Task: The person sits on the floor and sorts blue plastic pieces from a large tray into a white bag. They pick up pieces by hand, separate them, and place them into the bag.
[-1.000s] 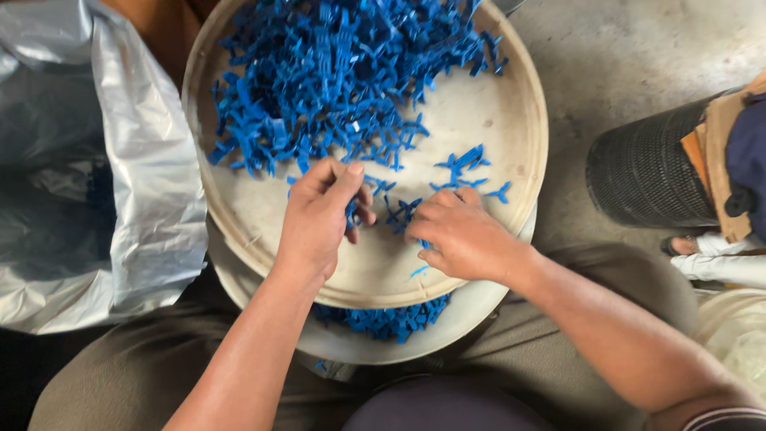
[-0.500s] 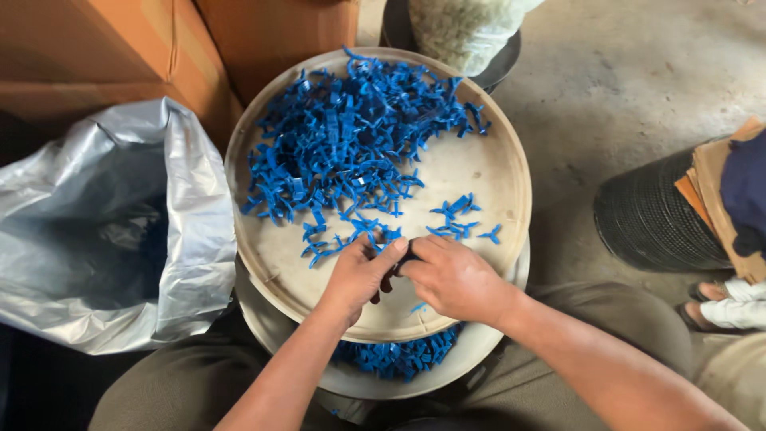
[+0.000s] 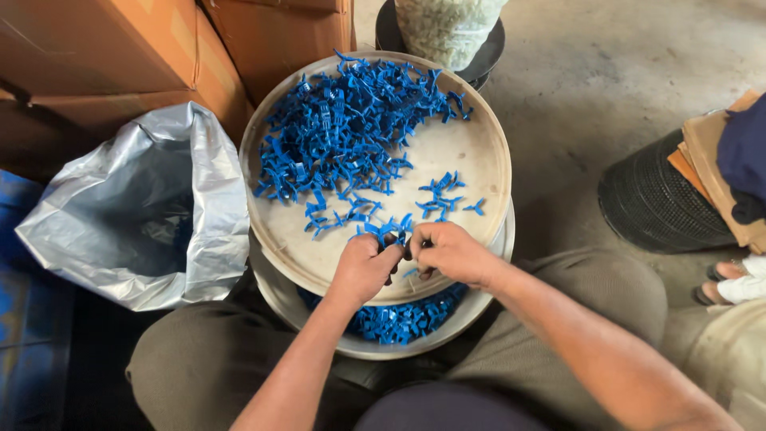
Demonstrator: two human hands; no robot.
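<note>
A round beige tray (image 3: 471,152) rests on my lap, with a heap of small blue plastic pieces (image 3: 335,136) on its far left half. A few loose blue pieces (image 3: 443,195) lie near the middle. My left hand (image 3: 363,267) and my right hand (image 3: 451,254) meet at the tray's near edge, both pinching a small cluster of blue pieces (image 3: 391,231) between the fingertips. Under the tray sits a second round tray (image 3: 495,291) holding more blue pieces (image 3: 399,319).
An open silver plastic bag (image 3: 136,215) stands at my left. Brown cardboard boxes (image 3: 120,64) are behind it. A black dish with a mesh bag of pale bits (image 3: 447,28) is at the top. A black ribbed bin (image 3: 654,199) and another person's foot (image 3: 730,283) are right.
The view has tilted so the tray sits lower and the boxes show. My hands have come together at the tray's near edge over a cluster of blue pieces.
</note>
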